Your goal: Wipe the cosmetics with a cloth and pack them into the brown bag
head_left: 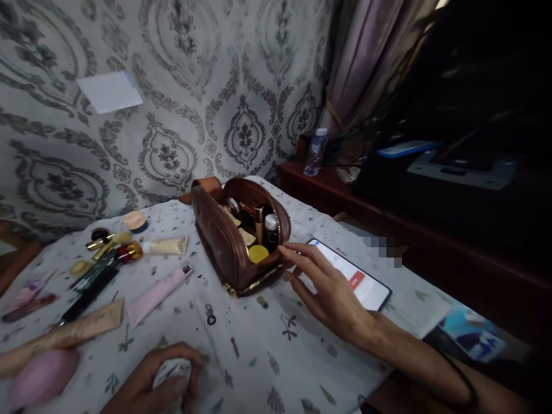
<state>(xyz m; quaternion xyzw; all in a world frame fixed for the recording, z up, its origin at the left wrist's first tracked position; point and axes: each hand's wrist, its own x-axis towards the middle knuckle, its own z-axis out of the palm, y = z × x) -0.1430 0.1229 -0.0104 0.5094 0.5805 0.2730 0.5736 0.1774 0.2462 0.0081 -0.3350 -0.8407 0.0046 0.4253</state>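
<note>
A brown cosmetic bag [215,241] stands unzipped on the sheet, packed with small items. Inside it are a white-capped dark bottle [271,230], a gold-and-brown tube [259,221] and a round yellow lid [259,253]. My right hand [321,284] reaches to the bag's near right rim, fingers stretched and apart, fingertips at the zipper edge. My left hand [157,379] is curled low in front, with a whitish patterned patch between thumb and fingers; what it is, I cannot make out. A pink tube [159,294] lies beyond it.
A lit phone [351,273] lies beside my right hand. To the left are a cream tube [166,246], a beige tube [92,323], a pink makeup sponge [45,376], a dark bottle [95,270] and a round compact [135,221]. A water bottle [315,152] stands on the reddish ledge.
</note>
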